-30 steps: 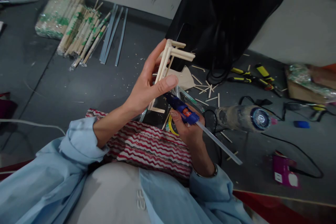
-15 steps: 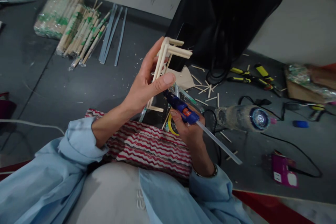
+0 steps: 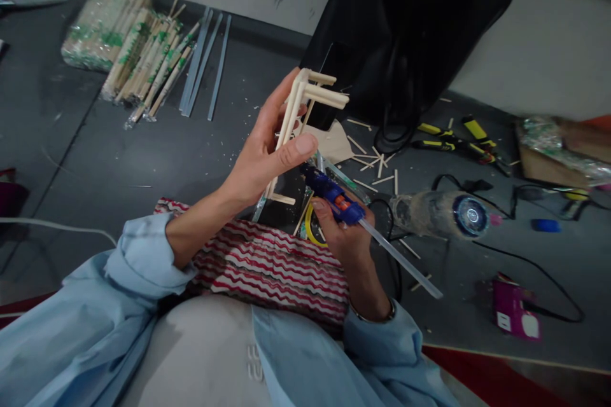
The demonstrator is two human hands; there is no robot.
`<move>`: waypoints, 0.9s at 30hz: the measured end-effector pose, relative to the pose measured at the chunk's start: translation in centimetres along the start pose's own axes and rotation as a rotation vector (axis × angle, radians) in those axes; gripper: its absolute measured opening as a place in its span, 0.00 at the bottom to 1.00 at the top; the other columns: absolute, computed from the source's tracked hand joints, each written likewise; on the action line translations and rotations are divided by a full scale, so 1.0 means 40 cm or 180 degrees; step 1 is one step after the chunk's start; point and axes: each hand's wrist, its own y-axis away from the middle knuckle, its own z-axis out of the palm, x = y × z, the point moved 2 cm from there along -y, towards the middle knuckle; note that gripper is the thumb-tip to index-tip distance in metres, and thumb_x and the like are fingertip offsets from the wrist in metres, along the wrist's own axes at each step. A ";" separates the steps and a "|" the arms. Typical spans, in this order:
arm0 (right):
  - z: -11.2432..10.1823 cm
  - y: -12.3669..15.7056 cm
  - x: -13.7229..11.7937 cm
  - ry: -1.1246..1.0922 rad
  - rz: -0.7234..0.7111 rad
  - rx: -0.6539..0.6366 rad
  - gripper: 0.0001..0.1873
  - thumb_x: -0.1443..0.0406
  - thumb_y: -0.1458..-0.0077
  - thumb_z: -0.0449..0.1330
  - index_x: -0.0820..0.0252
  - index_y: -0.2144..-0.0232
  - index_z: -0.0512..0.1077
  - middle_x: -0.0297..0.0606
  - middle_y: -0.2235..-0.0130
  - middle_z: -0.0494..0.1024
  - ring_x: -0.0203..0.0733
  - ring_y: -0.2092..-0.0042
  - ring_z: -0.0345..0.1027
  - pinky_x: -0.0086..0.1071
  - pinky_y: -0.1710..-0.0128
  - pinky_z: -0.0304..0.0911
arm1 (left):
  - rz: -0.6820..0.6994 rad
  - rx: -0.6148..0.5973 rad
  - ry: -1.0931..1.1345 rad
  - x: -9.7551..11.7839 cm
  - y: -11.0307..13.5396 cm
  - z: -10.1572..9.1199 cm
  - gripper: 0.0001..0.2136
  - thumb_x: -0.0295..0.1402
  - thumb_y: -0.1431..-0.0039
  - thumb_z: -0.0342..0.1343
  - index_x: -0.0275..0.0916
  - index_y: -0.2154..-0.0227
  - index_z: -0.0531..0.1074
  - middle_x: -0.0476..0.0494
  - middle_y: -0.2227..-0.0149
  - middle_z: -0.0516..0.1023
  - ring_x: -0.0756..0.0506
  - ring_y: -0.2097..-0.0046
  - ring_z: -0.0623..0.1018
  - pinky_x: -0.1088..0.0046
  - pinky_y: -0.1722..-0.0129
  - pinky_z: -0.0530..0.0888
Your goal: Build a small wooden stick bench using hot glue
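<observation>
My left hand (image 3: 261, 156) grips a small frame of pale wooden sticks (image 3: 292, 108), thumb in front and fingers behind. Two short arms of the frame point right at its top, and another juts out at the bottom. Lower and to the right, my right hand (image 3: 347, 232) is wrapped round a blue hot glue gun (image 3: 334, 194). A long clear glue stick (image 3: 403, 261) sticks out of the gun's rear. The gun's dark nozzle end is close to my left thumb; whether it touches the frame is hidden.
Wrapped chopsticks (image 3: 153, 60) and grey strips (image 3: 220, 67) lie at the back left. Cut stick pieces (image 3: 380, 162) are scattered mid-table. To the right are yellow-black pliers (image 3: 436, 140), a plastic bottle (image 3: 424, 213), cables and a purple box (image 3: 515, 308). A black bag (image 3: 382, 32) stands behind.
My right hand has shifted slightly to the right with the glue gun, its nozzle drawing back a little from my left thumb. The left hand and the stick frame have barely moved.
</observation>
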 end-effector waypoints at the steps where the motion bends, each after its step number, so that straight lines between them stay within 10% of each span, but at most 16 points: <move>1: 0.000 0.000 0.002 -0.0014 0.0016 0.0024 0.17 0.55 0.45 0.66 0.56 0.77 0.67 0.30 0.75 0.68 0.35 0.72 0.60 0.32 0.68 0.62 | -0.0014 -0.0006 0.0009 0.000 0.000 0.000 0.34 0.53 0.39 0.55 0.52 0.32 0.55 0.51 0.33 0.64 0.33 0.29 0.60 0.53 0.32 0.63; 8: -0.001 0.003 0.009 -0.0228 0.0233 0.0118 0.19 0.53 0.48 0.68 0.56 0.78 0.66 0.29 0.77 0.68 0.35 0.73 0.60 0.31 0.70 0.62 | -0.0248 -0.0036 0.0329 0.008 0.001 -0.004 0.35 0.53 0.40 0.57 0.50 0.32 0.56 0.48 0.35 0.66 0.34 0.30 0.63 0.57 0.33 0.64; 14: -0.028 -0.015 0.003 -0.0843 0.0605 0.0283 0.23 0.46 0.47 0.64 0.58 0.78 0.70 0.31 0.79 0.68 0.33 0.77 0.58 0.30 0.77 0.56 | -0.0977 -0.0030 0.0745 0.003 -0.025 -0.038 0.31 0.58 0.31 0.35 0.45 0.38 0.65 0.45 0.43 0.74 0.35 0.34 0.70 0.53 0.39 0.72; 27: -0.054 -0.019 -0.026 -0.1287 0.0977 -0.0543 0.23 0.49 0.41 0.60 0.57 0.79 0.68 0.32 0.78 0.65 0.34 0.76 0.59 0.32 0.74 0.59 | -0.1427 -0.0171 0.1172 -0.015 -0.054 -0.090 0.40 0.64 0.36 0.34 0.34 0.39 0.65 0.32 0.46 0.77 0.28 0.34 0.67 0.44 0.40 0.71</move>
